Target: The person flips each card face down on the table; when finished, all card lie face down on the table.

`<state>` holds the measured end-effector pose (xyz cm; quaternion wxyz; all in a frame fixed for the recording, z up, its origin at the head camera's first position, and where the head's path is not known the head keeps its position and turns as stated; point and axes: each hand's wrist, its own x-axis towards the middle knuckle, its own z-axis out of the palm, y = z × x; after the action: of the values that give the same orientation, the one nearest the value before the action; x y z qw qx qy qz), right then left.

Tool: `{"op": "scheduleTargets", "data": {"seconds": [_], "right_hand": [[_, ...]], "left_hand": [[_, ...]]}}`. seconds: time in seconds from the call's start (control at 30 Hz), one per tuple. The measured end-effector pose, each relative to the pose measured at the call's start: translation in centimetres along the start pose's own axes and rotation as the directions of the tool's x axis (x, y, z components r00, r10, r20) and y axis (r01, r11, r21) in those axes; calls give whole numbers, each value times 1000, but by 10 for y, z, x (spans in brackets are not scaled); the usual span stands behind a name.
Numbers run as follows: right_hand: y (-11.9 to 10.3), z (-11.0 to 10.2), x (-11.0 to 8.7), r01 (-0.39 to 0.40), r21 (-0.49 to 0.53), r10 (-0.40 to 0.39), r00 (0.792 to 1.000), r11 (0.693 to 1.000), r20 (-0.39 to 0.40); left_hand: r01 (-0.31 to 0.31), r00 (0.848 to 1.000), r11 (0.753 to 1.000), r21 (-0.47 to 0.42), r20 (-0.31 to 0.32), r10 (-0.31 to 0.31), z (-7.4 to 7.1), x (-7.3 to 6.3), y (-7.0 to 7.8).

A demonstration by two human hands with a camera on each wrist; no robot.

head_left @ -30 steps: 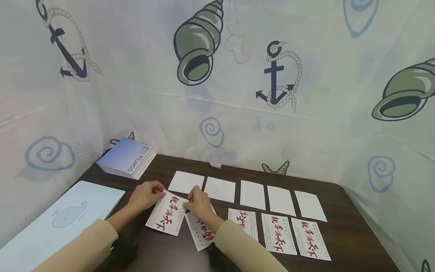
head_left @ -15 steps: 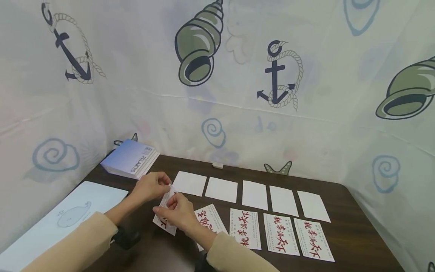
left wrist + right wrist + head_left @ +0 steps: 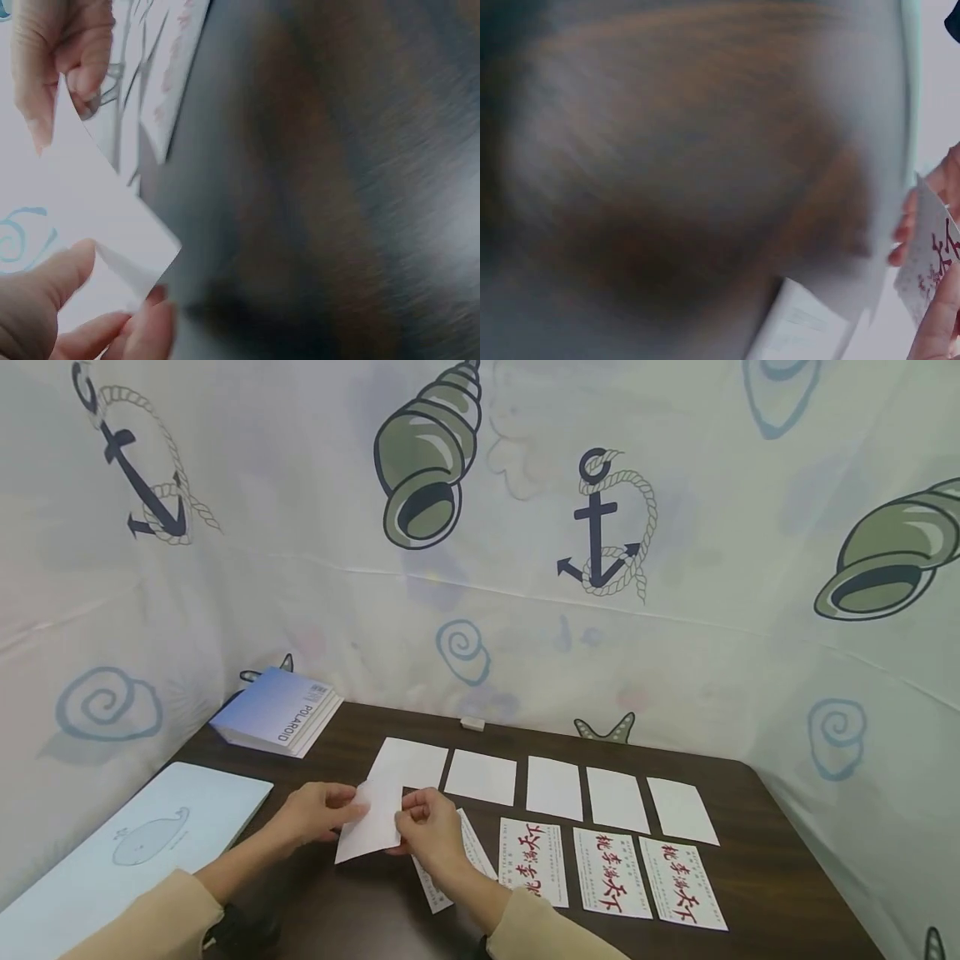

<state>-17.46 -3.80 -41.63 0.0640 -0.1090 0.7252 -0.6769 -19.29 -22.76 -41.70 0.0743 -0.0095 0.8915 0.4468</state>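
A white card [image 3: 372, 821] is held up above the dark table between both hands, its blank side toward the head camera. My left hand [image 3: 313, 812] pinches its left edge between thumb and fingers, while my right hand [image 3: 435, 831] pinches the right edge. Red brush characters show on the card's other face in the right wrist view [image 3: 939, 255]. The left wrist view shows the card [image 3: 105, 202] bending slightly near the left thumb. Partly hidden under my right forearm lies a tilted printed card [image 3: 474, 847].
Several blank white cards [image 3: 480, 777] form a back row. Printed cards with red characters [image 3: 611, 872] lie in front of them at the right. A blue POLAROID box [image 3: 273, 710] and a pale whale-printed board [image 3: 150, 843] occupy the left; a small white block [image 3: 472, 724] sits by the rear edge.
The held card has been turned over: its red printed face showed before, then it stood nearly edge-on, and now its blank side shows. The right hand shifted its hold to the right edge.
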Motion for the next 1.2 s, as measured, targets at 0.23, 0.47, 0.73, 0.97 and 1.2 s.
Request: {"op": "scheduleTargets", "data": {"seconds": [0.23, 0.47, 0.73, 0.97, 1.2], "right_hand": [[21, -6, -1, -101, -60, 102, 995, 993, 14], [27, -9, 1, -167, -131, 176, 983, 977, 56], [25, -7, 1, -178, -204, 195, 979, 962, 63], [21, -23, 7, -189, -179, 196, 980, 966, 25], [13, -63, 24, -218, -297, 201, 976, 930, -85]], "left_hand": [[-7, 991, 975, 221, -132, 37, 7, -1, -9], [-29, 988, 949, 314, -133, 74, 12, 3, -11], [-83, 982, 928, 364, -129, 138, 16, 3, -8], [-93, 978, 902, 422, -132, 163, 20, 2, -8], [-100, 975, 886, 453, -132, 178, 18, 1, -7]]}}
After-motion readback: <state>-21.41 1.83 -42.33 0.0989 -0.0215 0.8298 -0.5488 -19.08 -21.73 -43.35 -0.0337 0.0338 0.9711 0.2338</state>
